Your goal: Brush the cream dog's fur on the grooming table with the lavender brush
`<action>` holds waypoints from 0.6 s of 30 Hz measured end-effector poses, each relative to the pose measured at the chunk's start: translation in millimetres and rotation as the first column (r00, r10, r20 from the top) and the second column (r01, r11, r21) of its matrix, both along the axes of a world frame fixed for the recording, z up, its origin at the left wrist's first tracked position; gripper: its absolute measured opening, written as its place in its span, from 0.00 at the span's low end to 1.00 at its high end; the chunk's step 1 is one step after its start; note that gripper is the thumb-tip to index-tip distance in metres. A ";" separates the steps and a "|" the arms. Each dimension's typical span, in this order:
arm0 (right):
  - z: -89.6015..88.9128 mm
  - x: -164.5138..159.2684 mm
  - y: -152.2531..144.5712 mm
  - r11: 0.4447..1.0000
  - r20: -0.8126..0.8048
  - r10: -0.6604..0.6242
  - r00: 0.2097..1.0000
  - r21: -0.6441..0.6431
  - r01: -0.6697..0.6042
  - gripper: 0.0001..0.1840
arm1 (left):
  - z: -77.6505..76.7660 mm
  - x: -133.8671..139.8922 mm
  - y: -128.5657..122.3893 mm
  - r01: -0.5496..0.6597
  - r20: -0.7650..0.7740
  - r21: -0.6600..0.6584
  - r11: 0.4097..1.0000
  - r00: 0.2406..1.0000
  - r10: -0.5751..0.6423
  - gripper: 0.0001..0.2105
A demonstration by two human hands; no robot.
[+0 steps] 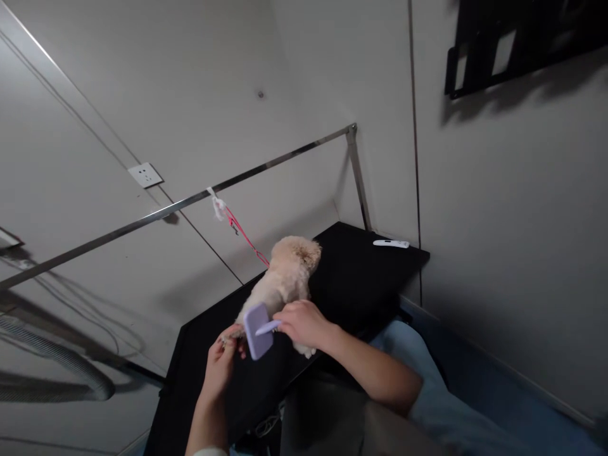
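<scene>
A small cream-coloured dog (280, 278) is on the black grooming table (351, 285), its curly head pointing away from me and its rear toward my hands. My left hand (224, 351) is closed around a furry end at the dog's rear; I cannot tell whether it is a hind leg or the tail. In my right hand (301, 323) is the handle of a lilac slicker brush (258, 330), its flat back facing me beside the left fingers. The brush's pins are hidden. One pale paw (304, 350) shows below my right wrist.
A pink lead (244, 235) runs from the metal overhead bar (266, 166) to the dog's neck. A white clipper-like device (391, 244) lies at the table's far right corner. A grey ribbed hose (57, 351) hangs at left. Walls stand behind and to the right.
</scene>
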State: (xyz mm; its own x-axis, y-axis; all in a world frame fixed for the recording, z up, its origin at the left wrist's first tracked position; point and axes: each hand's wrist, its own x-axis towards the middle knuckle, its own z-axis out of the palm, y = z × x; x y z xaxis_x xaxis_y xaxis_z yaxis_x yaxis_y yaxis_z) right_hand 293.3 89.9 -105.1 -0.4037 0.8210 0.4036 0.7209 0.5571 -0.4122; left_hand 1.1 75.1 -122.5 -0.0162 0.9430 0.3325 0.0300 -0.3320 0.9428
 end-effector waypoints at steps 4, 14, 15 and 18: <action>1.8 9.9 3.2 0.984 0.059 -0.149 0.987 -0.091 0.154 0.15 | -5.9 -2.0 -6.0 0.019 0.036 -0.051 0.999 0.999 -0.017 0.27; 13.2 12.7 4.7 0.990 0.163 -0.122 0.979 -0.052 0.132 0.15 | -23.6 2.2 -8.6 0.029 0.197 -0.085 0.996 0.980 -0.012 0.25; 13.3 13.9 5.2 0.973 0.166 -0.206 0.964 -0.065 0.219 0.16 | -25.1 2.5 -9.0 0.033 0.204 -0.089 0.995 0.979 -0.014 0.24; 10.8 8.2 0.3 0.988 0.164 -0.147 0.975 -0.028 0.153 0.15 | -29.6 0.8 -10.2 0.051 0.199 -0.114 0.992 0.980 -0.027 0.23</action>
